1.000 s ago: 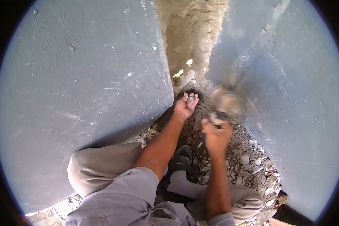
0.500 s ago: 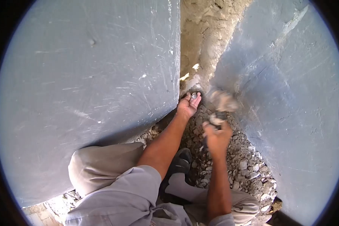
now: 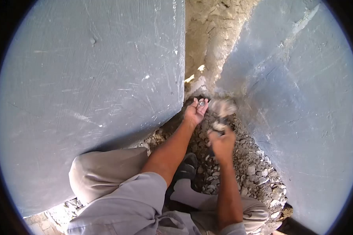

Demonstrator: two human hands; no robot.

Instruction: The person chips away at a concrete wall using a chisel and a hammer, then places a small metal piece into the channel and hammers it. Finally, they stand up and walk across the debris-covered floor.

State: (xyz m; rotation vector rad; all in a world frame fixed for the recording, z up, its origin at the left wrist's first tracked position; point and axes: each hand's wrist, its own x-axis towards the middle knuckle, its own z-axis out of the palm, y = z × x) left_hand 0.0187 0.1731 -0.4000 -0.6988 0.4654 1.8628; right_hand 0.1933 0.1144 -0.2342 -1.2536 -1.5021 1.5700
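Low in the gap between two grey walls, my left hand (image 3: 196, 111) has its fingers curled round a metal rod (image 3: 202, 103), whose round end shows between the fingertips. Most of the rod is hidden. To the right, my right hand (image 3: 222, 145) is closed on the handle of a hammer (image 3: 222, 107). The hammer's head is smeared by motion and lies close to the right of the rod's end. Rubble lies under both hands.
A large grey wall (image 3: 94, 78) fills the left, another grey wall (image 3: 302, 98) the right. Rough tan masonry (image 3: 213, 31) shows between them. Loose rubble (image 3: 259, 172) covers the ground around my shoe (image 3: 187, 166) and bent knees.
My right hand and the hammer have moved a little left, so the hammer head is nearer the rod. My left hand keeps its hold. The view has shifted slightly.
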